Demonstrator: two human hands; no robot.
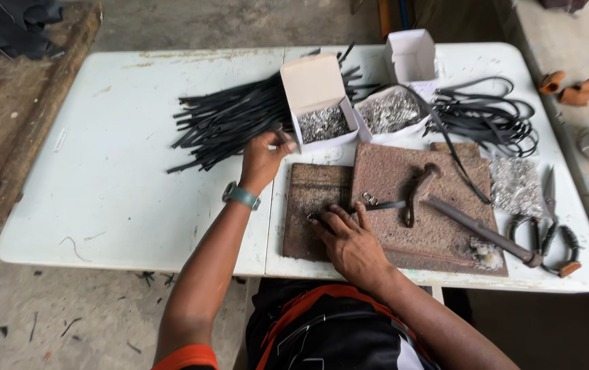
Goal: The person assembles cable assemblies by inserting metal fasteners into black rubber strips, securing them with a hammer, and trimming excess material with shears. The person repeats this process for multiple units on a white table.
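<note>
Head view looks down on a white worktop (pixel 123 185). Left hand (pixel 265 157) reaches to centre frame, fingers pinched on the end of one strip from the fanned pile of black strips (pixel 229 120), which lies within easy reach beside the open box of small metal fittings (pixel 323 125). Right hand (pixel 351 243) presses flat, fingers spread, pinning a strip end (pixel 385 205) on the rusty metal slab (pixel 404 205), lower centre. A hammer (pixel 466 219) rests just right of it, handy.

Black straps (pixel 229 120) lie fanned in a loose pile on the white table (pixel 116 171) – flat, overlapping
</note>
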